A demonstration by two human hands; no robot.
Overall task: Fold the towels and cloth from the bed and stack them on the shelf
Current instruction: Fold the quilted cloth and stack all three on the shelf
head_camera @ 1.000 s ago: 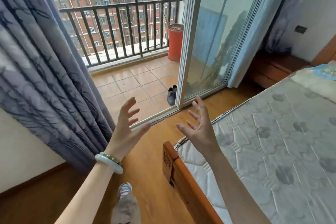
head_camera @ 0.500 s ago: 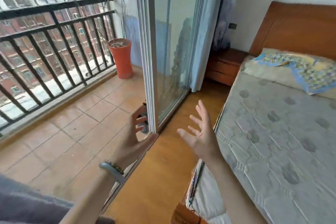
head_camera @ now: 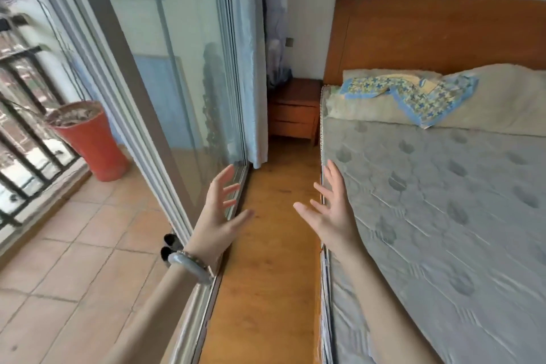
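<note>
A blue and yellow patterned cloth (head_camera: 413,94) lies crumpled over a beige pillow (head_camera: 502,100) at the head of the bed (head_camera: 443,216), far from both hands. My left hand (head_camera: 220,216) is raised over the strip of wooden floor beside the glass door, fingers spread and holding nothing; a pale bangle sits on its wrist. My right hand (head_camera: 331,213) hovers at the left edge of the grey quilted mattress, fingers also spread and empty. No shelf is in view.
A sliding glass door (head_camera: 165,83) runs along the left, with a tiled balcony, an orange plant pot (head_camera: 91,139) and black railing beyond. A wooden nightstand (head_camera: 295,109) and headboard (head_camera: 437,35) stand at the far end. A narrow wooden floor aisle (head_camera: 274,260) runs between door and bed.
The view has swung right, from the balcony and curtain toward the head of the bed. Both hands stay raised, spread and empty; the pillow and patterned cloth came into full view.
</note>
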